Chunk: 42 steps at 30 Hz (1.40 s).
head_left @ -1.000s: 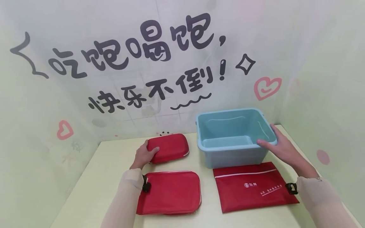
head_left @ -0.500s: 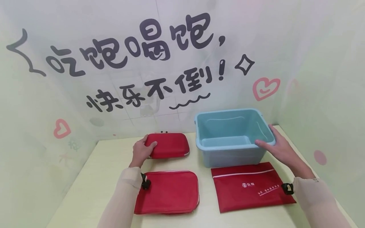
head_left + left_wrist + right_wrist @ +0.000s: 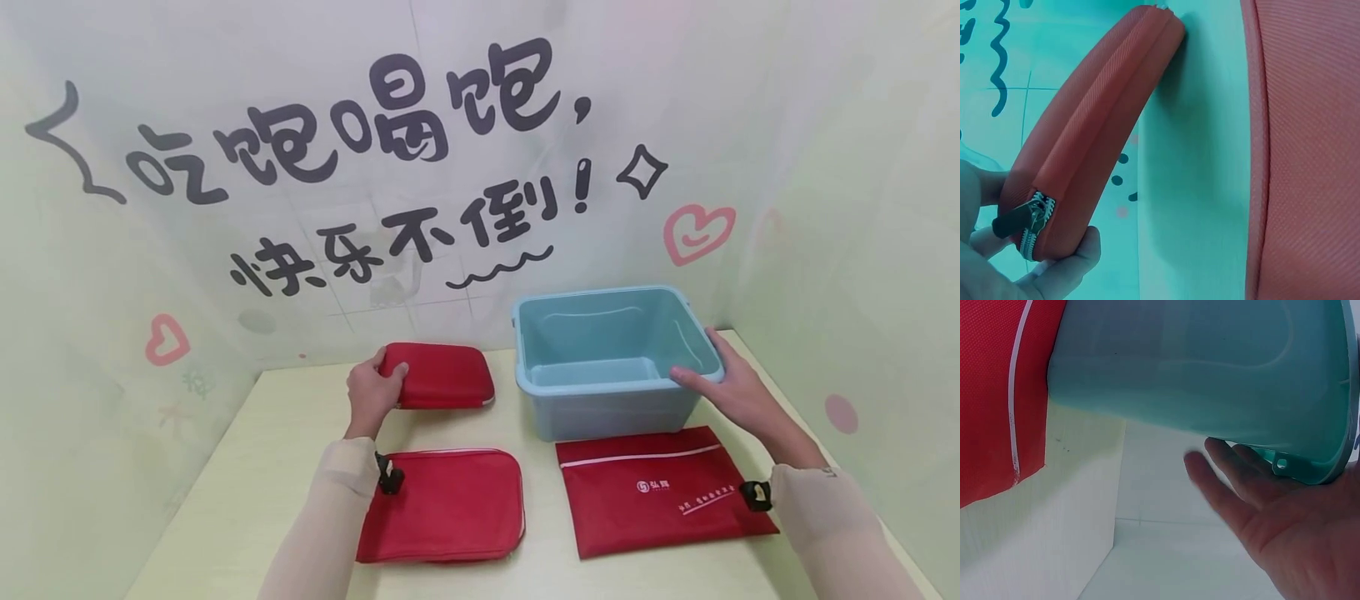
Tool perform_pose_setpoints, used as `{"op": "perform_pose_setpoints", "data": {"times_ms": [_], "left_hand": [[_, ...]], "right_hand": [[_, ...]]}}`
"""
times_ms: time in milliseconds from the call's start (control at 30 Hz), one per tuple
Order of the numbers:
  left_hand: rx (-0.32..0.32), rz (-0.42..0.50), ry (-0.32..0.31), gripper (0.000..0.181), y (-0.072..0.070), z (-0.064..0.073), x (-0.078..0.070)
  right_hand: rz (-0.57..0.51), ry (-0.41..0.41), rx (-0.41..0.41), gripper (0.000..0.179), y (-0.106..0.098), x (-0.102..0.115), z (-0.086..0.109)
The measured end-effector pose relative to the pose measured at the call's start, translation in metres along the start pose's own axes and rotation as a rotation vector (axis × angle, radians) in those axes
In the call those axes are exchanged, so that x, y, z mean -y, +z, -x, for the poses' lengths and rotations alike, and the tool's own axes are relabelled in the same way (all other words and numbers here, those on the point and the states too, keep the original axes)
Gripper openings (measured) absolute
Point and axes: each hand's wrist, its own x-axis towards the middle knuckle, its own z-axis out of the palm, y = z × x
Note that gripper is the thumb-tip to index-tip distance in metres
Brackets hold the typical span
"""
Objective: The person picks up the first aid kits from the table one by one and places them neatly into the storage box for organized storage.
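Observation:
My left hand (image 3: pixel 372 392) grips a small red zip case (image 3: pixel 444 375) by its left end, thumb on the near face and fingers behind. In the left wrist view the case (image 3: pixel 1097 131) hangs tilted, its held end raised off the table, a dark zip pull (image 3: pixel 1013 220) near the fingers. On the right, my right hand (image 3: pixel 738 387) holds the rim of a light blue plastic bin (image 3: pixel 615 412), thumb over the edge and fingers outside. From the right wrist, those fingers (image 3: pixel 1222 487) show under the bin's rim. Nothing lies in the visible part of the bin.
A larger red zip case (image 3: pixel 450 504) lies flat in front of the left hand, partly under the forearm. Right of it, a flat red pouch (image 3: pixel 637 508) with white print lies before the bin. Walls (image 3: pixel 450 317) enclose the pale table (image 3: pixel 225 500).
The small red case has risen slightly and shifted a little toward the back wall in my left hand. My right hand stays on the bin rim.

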Motion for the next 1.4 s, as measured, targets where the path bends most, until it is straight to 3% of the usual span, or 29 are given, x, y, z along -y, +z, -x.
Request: {"op": "perform_pose_setpoints", "data": {"times_ms": [400,567,867,1167,1400], "left_hand": [[-0.090,0.148,-0.016,0.058,-0.018,0.005,-0.022],[-0.105,0.272,-0.038,0.058,-0.026,0.005,-0.038],[-0.084,0.514,-0.144,0.061,-0.035,0.007,-0.064],[-0.020,0.610,-0.169,0.060,-0.019,0.012,-0.091],[0.015,0.620,-0.137,0.059,0.000,0.020,-0.115]], "right_hand": [[-0.008,0.002,0.021,0.105,0.000,-0.001,-0.001],[-0.018,-0.007,0.019,0.104,0.000,-0.002,-0.002],[-0.026,-0.009,0.019,0.103,-0.001,-0.004,-0.003],[-0.022,-0.006,0.017,0.104,-0.001,-0.003,-0.003],[-0.031,-0.003,0.017,0.103,0.000,-0.004,-0.002]]}}
